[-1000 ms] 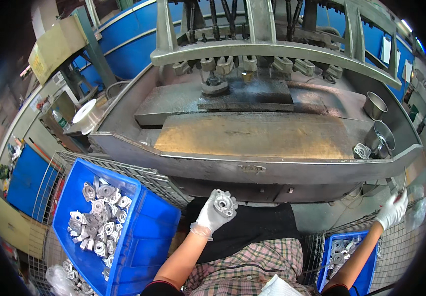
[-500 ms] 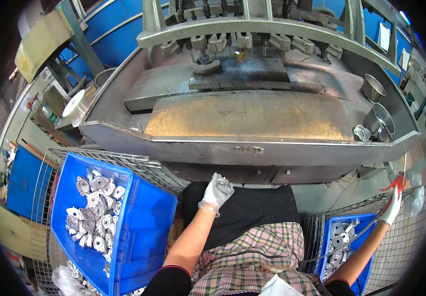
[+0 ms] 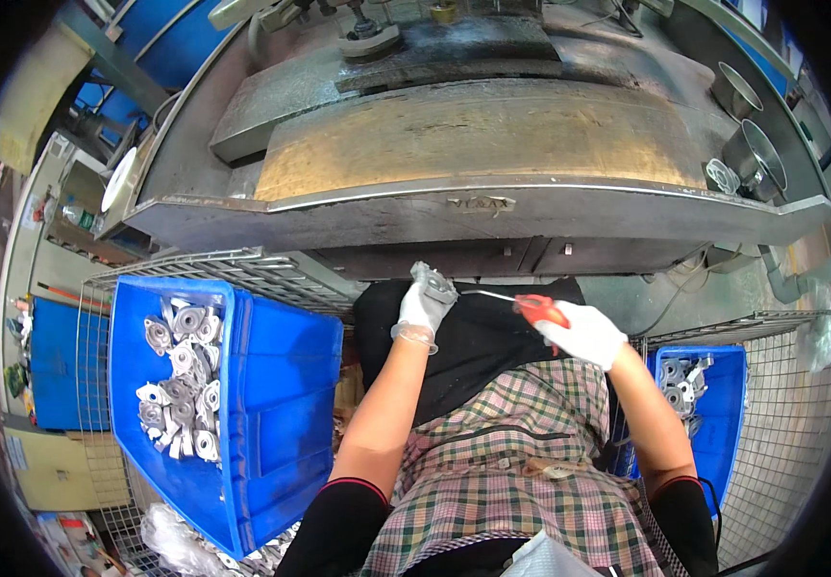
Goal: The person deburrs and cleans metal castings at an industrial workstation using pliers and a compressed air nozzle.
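White gloves [image 3: 583, 337], plaid apron [image 3: 516, 466]

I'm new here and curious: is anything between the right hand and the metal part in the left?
Only the red tool the right hand holds: its thin rod points across the gap toward the metal part in the left hand. Nothing else visible intervenes.

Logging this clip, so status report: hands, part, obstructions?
Left hand gripping metal part. Right hand gripping red tool, thin tip toward part. Nothing visible between them.
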`<state>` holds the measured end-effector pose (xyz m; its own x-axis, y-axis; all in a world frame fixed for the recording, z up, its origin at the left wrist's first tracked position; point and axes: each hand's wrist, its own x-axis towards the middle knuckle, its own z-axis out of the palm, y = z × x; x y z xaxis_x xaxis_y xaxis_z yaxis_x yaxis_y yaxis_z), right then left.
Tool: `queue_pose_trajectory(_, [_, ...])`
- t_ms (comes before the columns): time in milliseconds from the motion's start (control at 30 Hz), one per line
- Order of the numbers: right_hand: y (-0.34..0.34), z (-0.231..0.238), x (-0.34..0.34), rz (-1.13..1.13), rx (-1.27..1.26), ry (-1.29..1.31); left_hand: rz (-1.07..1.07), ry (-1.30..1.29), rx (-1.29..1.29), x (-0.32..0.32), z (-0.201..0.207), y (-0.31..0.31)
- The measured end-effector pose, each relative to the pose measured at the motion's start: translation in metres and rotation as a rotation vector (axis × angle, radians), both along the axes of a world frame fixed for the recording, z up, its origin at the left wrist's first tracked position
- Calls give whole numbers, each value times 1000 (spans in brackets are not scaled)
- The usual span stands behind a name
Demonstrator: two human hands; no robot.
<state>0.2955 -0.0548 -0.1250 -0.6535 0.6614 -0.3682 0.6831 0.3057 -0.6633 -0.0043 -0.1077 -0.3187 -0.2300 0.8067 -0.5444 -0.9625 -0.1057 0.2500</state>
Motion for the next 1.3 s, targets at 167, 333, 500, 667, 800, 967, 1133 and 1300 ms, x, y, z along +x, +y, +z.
queue_pose_trajectory(167, [12,-32,-31,-2,-135,-34,5,34,-25,0,-6,-2])
queue_pose_trajectory(333, [15,-34,-44,30,-206,-63,-56,71,-53,2,6,-3])
queue_pose_trajectory(500, [19,-43,-50,21,-221,-72,-87,86,-22,6,13,-5])
queue_pose_trajectory(667, [22,-50,-49,35,-205,-74,-62,85,-81,7,14,-1])
queue_pose_trajectory(800, [25,-56,-48,29,-191,-72,-81,117,-71,3,7,-3])
queue_pose_trajectory(967, [29,-73,-45,7,-192,-69,-107,96,-36,2,2,-3])
queue_pose_trajectory(1133, [27,-70,-51,17,-190,-59,-98,92,-37,0,6,-8])
queue_pose_trajectory(1300, [22,-54,-65,22,-241,42,-64,114,-134,10,27,-3])
